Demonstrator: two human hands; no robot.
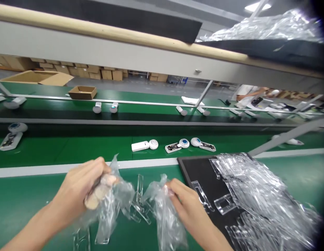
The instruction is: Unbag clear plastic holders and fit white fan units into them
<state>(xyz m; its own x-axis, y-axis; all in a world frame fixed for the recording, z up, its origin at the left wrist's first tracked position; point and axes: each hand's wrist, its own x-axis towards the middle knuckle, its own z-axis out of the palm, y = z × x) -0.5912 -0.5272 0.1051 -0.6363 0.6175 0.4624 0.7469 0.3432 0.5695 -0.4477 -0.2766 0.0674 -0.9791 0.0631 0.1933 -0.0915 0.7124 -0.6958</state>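
Thin plastic film (pixel 164 212), crumpled and see-through, held up over the green table (pixel 17 202) in both hands; cannot tell whether one piece or two. From the left: on the green strip beyond the table's pale edge, a white device (pixel 10 141) with a round head and dark inner parts exposed. Next, the left hand (pixel 82 184), fingers curled tight around film. Below, a clear plastic frame (pixel 82 240) lying on the table. Between the hands, several loose clear pieces (pixel 141 207), overlapping on the table. Behind, in a row on the strip, three more white devices (pixel 176 146), two with dark insides showing. Then the right hand (pixel 186 202), well apart from the left, pinching film between thumb and fingers. Farther right, a black tray (pixel 205 174) bearing a glossy heap of clear parts (pixel 258 195). Far behind, a person (pixel 249 92) in white, partly blurred.
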